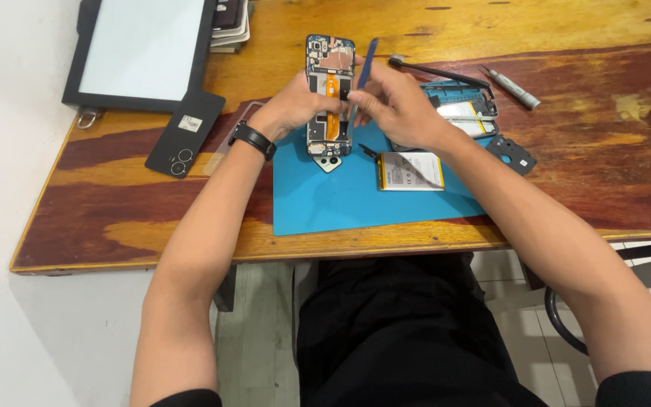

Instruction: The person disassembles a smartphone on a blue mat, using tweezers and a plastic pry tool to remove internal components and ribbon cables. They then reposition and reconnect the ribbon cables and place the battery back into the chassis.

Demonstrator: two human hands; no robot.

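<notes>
Two hands on opened phone, long axis pointing away; left hand clamps its edge, right hand fingers pinch blue pry tool just right.

Two bare forearms, uncovered from the wrists up past the elbows. Short black sleeves just showing at the upper arms near the bottom edge. On the left wrist, a black band, narrow and plain, snug against the arm. Black trousers over the lap, with soft folds. No rings or gloves visible on the fingers.
</notes>
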